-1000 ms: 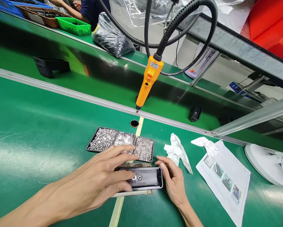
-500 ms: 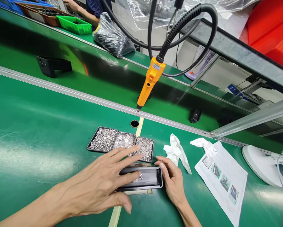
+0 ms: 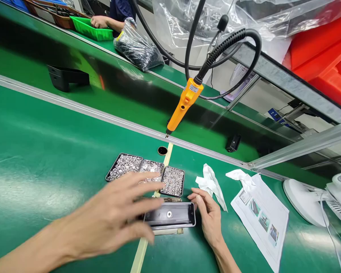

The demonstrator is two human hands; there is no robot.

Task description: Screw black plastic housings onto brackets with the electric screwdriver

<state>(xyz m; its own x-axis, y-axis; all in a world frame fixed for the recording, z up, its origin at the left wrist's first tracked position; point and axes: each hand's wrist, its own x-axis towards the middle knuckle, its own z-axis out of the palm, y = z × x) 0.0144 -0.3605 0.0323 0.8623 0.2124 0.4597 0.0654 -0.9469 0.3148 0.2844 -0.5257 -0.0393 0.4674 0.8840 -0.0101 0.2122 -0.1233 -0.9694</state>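
A long black open-topped housing point(image 3: 178, 217) lies on the green bench, with a small silver washer point(image 3: 169, 214) on its floor. My left hand point(image 3: 117, 212) is above the housing's left end, fingers spread and slightly blurred, holding nothing that I see. It hides that end. Beside the housing's right end is my right hand point(image 3: 208, 214), its fingers curled in toward the thumb; what they hold, if anything, is hidden. Small metal parts fill three black trays behind: a left tray point(image 3: 124, 167), a middle tray point(image 3: 152, 167) and a right tray point(image 3: 173, 181).
An orange electric screwdriver point(image 3: 184, 104) hangs over the bench edge. Behind the trays sits a small round black-topped piece point(image 3: 162, 150). To the right lie crumpled white tissue point(image 3: 211, 185), an instruction sheet point(image 3: 261, 220) and a white fan point(image 3: 304, 203). Across the bench, a co-worker's hand point(image 3: 99, 22) reaches into a green bin point(image 3: 86, 28).
My left hand has lifted and moved left off the housing, uncovering the washer. The right hand has barely moved. The co-worker's hand has come to the green bin.
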